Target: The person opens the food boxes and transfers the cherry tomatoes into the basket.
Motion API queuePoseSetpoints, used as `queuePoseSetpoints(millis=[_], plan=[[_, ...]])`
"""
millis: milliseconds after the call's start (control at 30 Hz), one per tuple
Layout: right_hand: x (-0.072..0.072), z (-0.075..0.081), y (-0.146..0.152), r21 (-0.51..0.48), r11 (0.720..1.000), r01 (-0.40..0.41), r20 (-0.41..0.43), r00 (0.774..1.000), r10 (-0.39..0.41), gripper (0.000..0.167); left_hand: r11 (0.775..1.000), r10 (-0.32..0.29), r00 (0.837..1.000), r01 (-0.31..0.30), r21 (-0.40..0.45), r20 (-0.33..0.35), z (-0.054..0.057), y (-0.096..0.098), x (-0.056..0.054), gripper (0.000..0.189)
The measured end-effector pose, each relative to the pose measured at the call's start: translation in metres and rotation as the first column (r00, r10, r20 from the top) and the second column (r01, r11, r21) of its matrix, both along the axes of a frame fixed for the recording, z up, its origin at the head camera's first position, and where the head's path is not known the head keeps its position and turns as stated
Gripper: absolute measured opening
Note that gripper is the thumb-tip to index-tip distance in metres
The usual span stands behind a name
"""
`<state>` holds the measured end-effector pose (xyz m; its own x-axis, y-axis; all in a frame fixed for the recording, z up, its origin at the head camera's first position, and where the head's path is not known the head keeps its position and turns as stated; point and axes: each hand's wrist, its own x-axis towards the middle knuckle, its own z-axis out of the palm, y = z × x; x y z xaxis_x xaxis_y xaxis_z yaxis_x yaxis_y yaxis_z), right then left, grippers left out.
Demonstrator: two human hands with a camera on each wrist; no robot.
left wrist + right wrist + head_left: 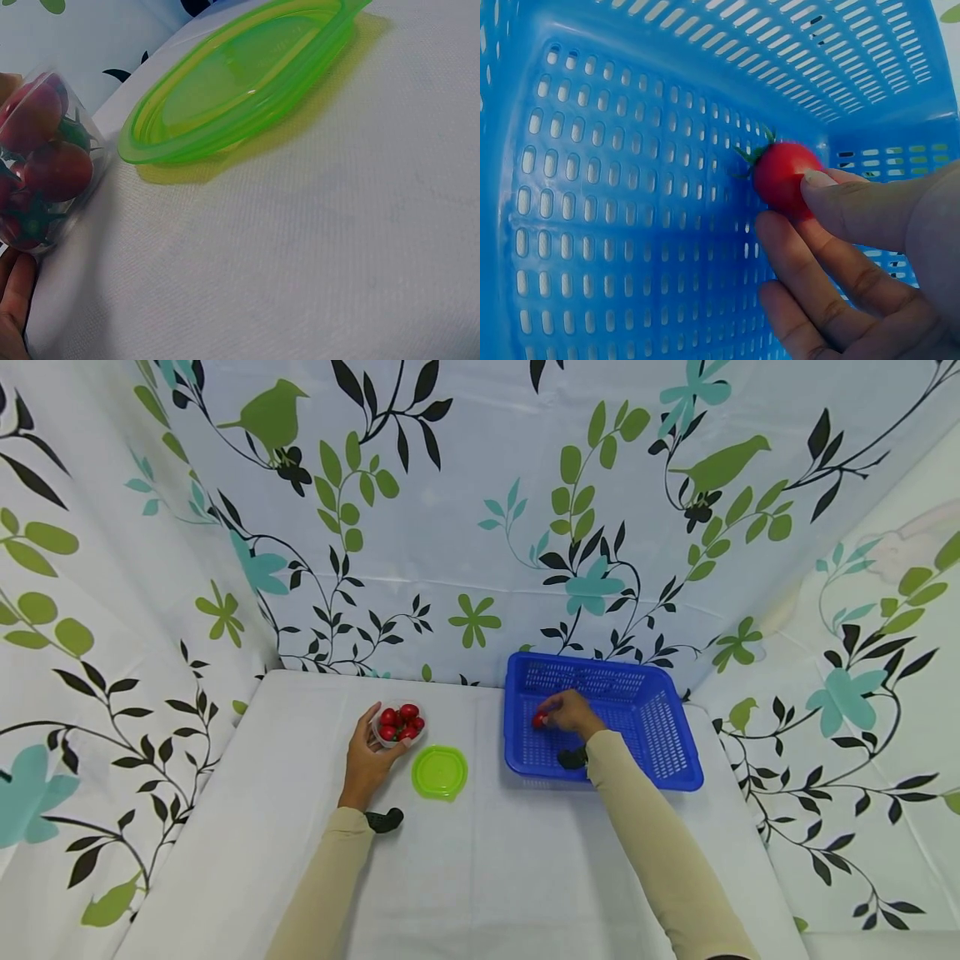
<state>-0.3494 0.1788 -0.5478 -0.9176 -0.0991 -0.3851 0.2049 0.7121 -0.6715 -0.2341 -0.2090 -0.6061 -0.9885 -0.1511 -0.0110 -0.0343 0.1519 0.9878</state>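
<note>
My right hand (pixel 573 712) is inside the blue basket (pixel 675 752) and pinches a cherry tomato (pixel 784 176) between thumb and fingers. The tomato is red, with a green stem end pointing away from the palm. Over on the left, my left hand (pixel 369 764) curls its thumb and fingers around a small clear container (pixel 97 161) on the table. Several red cherry tomatoes (pixel 401 722) fill that container, some with green stems showing in the left wrist view. Most of the left hand is outside its own wrist view.
A green translucent lid (pixel 439 772) lies on the white-covered table (pixel 480 877), just right of the container. The basket has slotted walls and stands at the back right. A patterned curtain (pixel 450 527) rises behind the table and along both sides.
</note>
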Motion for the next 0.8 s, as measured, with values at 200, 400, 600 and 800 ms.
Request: queuePoseSetpoints(millis=[200, 400, 600, 800], plan=[[0.002, 0.006, 0.004, 0.008, 1.000, 0.015, -0.022, 1.000, -0.015, 0.035, 0.999, 0.022, 1.000, -0.022, -0.025, -0.017, -0.023, -0.003, -0.008, 0.094], [0.008, 0.018, 0.004, 0.018, 1.000, -0.003, -0.081, 0.997, 0.005, 0.033, 1.000, 0.018, 1.000, -0.018, -0.016, 0.001, -0.015, -0.001, -0.004, 0.093], [0.009, 0.030, -0.005, 0.023, 0.999, -0.043, -0.227, 0.973, 0.047, 0.033, 1.000, -0.005, 1.000, 0.005, 0.000, 0.022, 0.014, 0.003, 0.007, 0.090], [0.010, 0.047, -0.025, -0.001, 0.999, -0.038, -0.325, 0.945, 0.036, 0.031, 1.000, -0.012, 1.000, 0.013, -0.021, 0.015, 0.018, 0.002, 0.009, 0.091]])
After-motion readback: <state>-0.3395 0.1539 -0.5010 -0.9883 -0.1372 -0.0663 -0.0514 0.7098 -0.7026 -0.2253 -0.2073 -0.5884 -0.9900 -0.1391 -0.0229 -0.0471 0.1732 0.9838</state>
